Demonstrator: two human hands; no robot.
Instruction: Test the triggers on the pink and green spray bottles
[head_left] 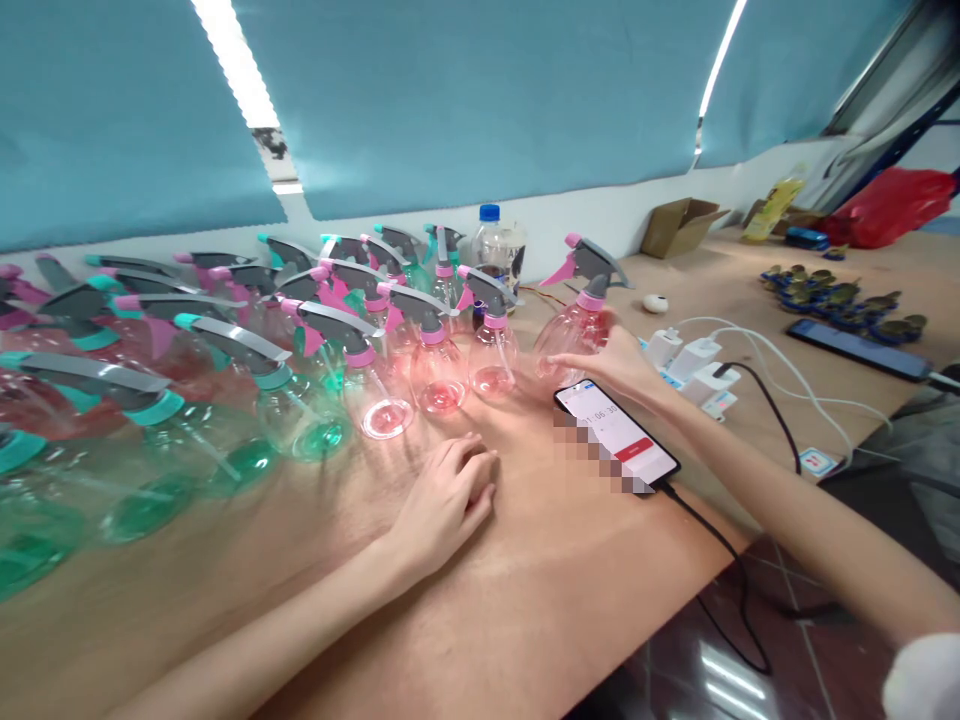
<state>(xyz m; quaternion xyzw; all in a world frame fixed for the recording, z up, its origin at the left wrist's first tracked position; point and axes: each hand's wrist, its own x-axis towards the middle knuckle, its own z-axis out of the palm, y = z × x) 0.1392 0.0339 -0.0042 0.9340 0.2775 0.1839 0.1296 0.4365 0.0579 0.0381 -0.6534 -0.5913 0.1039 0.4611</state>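
My right hand (619, 355) grips the round body of a pink spray bottle (574, 325) with a grey and pink trigger head. The bottle is tilted, and my palm and fingers partly cover its side. My left hand (450, 490) rests on the brown table with fingers loosely curled and nothing in them. Just beyond it stand a pink spray bottle (377, 395), another pink spray bottle (437, 370) and a green spray bottle (300, 415). A phone (619, 435) with a running timer on its screen lies by my right wrist.
Several more green and pink spray bottles crowd the left side of the table (525, 570). At the back is a blue-capped bottle (491, 245). White charger plugs (694, 360) with cables, a second phone (859, 350), small metal parts (832, 300) and a cardboard box (681, 225) occupy the right.
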